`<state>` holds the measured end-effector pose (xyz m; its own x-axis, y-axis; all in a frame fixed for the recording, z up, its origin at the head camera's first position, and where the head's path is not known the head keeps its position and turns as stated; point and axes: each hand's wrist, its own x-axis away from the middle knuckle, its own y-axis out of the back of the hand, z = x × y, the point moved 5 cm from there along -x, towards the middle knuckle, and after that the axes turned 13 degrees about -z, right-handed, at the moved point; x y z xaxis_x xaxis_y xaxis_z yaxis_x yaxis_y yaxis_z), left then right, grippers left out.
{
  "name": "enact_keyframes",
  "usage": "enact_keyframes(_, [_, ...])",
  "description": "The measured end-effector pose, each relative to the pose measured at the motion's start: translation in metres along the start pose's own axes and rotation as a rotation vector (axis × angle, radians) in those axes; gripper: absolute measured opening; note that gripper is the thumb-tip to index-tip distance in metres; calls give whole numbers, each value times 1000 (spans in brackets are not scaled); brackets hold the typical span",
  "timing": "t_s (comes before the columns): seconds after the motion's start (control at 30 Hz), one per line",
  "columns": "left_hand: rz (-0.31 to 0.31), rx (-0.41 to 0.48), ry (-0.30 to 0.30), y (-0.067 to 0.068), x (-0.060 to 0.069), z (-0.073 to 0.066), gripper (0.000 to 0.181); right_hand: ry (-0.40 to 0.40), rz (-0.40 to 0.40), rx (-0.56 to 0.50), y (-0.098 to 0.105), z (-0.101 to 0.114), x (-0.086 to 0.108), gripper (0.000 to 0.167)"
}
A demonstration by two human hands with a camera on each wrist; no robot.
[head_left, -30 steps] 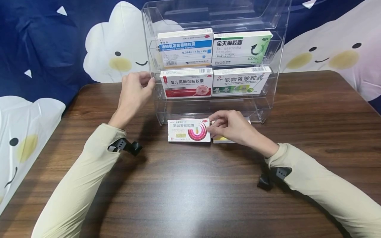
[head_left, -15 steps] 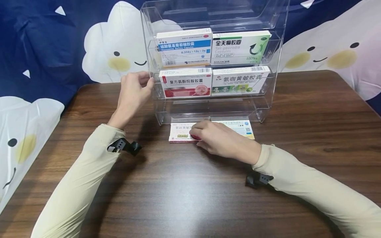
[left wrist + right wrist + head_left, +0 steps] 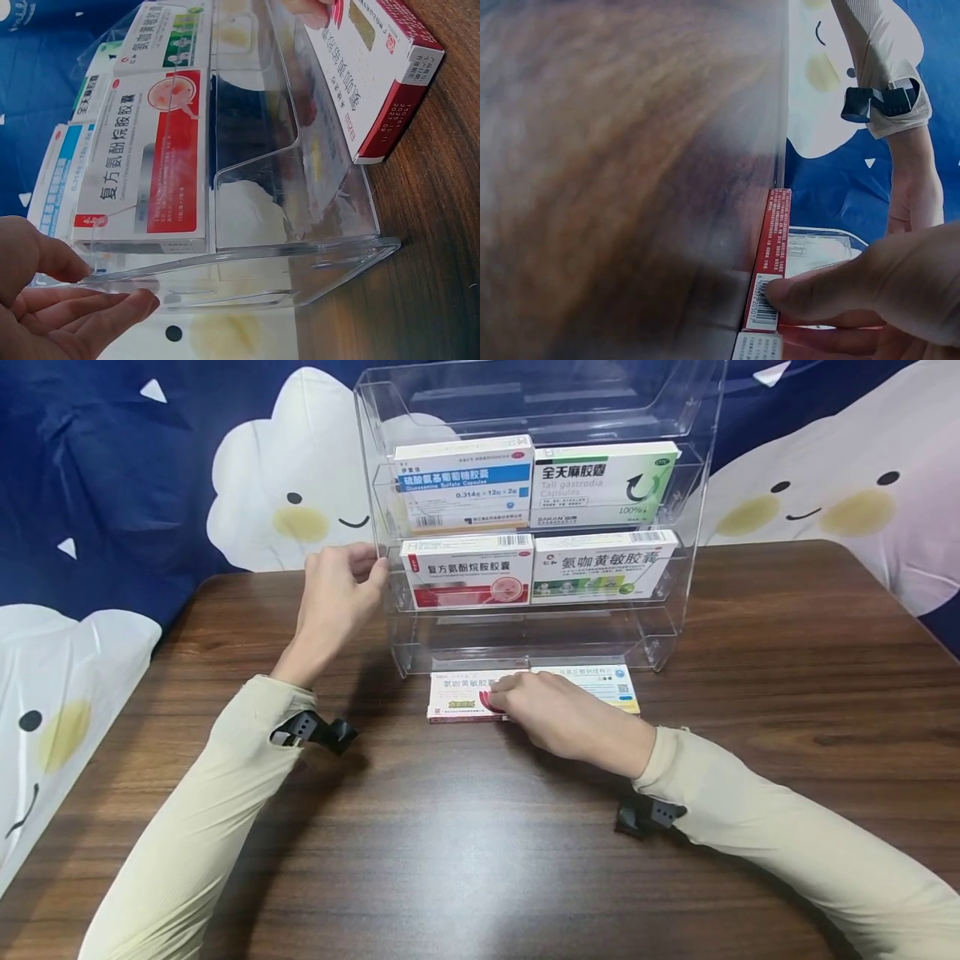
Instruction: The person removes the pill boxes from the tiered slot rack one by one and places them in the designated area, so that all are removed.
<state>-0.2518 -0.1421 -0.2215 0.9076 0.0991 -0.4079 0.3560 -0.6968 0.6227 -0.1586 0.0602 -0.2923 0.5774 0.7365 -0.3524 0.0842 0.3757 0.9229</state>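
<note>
Fingers [image 3: 112,319] and thumb of the left hand [image 3: 337,597] are drawn together on the clear rack [image 3: 525,633], pinching the upright side panel at its left. Directly in front of the rack's foot, a red-and-white box [image 3: 453,697] lies flat on the table [image 3: 450,860]. The right hand [image 3: 562,714] grips it toward its right end, thumb against the barcode edge facing away from the rack, fingers curled over the printed top. Just right of it, also before the rack, lies a yellow-cornered box [image 3: 609,683], partly hidden behind the right hand, which covers the join between the two. Inside the rack, a blue-banded box [image 3: 465,485] leans beside a green-and-white box [image 3: 600,485]; one tier below, a red-printed box [image 3: 465,575] leans beside a green-striped box [image 3: 600,567]. Behind the rack hangs a navy cloth [image 3: 112,485] with white clouds.
</note>
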Motion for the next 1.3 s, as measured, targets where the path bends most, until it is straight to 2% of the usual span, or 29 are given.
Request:
enact_keyframes(0.13, [8, 7, 14, 0, 0, 1, 31, 1, -30, -19, 2, -2, 0, 15])
enact_keyframes(0.23, [5, 8, 21, 1, 1, 1, 31, -15, -99, -54, 14, -7, 0, 15])
enact_keyframes(0.3, [1, 4, 24, 2, 0, 2, 31, -41, -174, -69, 28, -15, 0, 12])
enact_keyframes(0.37, [-4, -3, 22, 3, 0, 3, 31, -63, -262, -56, 47, -24, 2, 17])
enact_keyframes(0.57, [-4, 0, 20, 4, -1, 3, 31, -102, -531, 38, 102, -49, 16, 22])
enact_keyframes(0.7, [-4, 0, 18, 3, -1, 3, 31, -149, -647, 122, 130, -65, 23, 23])
enact_keyframes(0.83, [-2, 0, 12, 2, 0, 3, 31, -223, -661, 202, 144, -81, 27, 21])
enact_keyframes(1.07, [-1, -13, -1, 0, 0, 3, 30, -327, -565, 245, 143, -96, 32, 21])
enact_keyframes(1.3, [0, -10, -5, -1, -1, 1, 31, -360, -508, 260, 140, -104, 36, 24])
